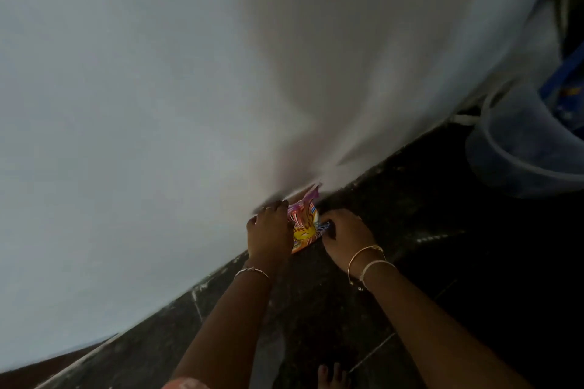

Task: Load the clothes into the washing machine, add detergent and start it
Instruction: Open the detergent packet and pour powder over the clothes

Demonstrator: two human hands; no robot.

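Observation:
A small colourful detergent packet [304, 224], pink, yellow and orange, lies low in the corner where the white wall meets the dark floor. My left hand [268, 229] grips its left side and my right hand [343, 235] grips its right side, with the fingers of both closed on the packet. Both wrists wear thin bangles. The washing machine and the clothes are out of view. The frame is blurred by motion.
The white wall [158, 104] fills most of the view. The dark tiled floor [410, 262] runs along the bottom right. A translucent bucket [518, 148] stands at the right, with something blue [565, 85] behind it. My bare toes [331, 376] show at the bottom edge.

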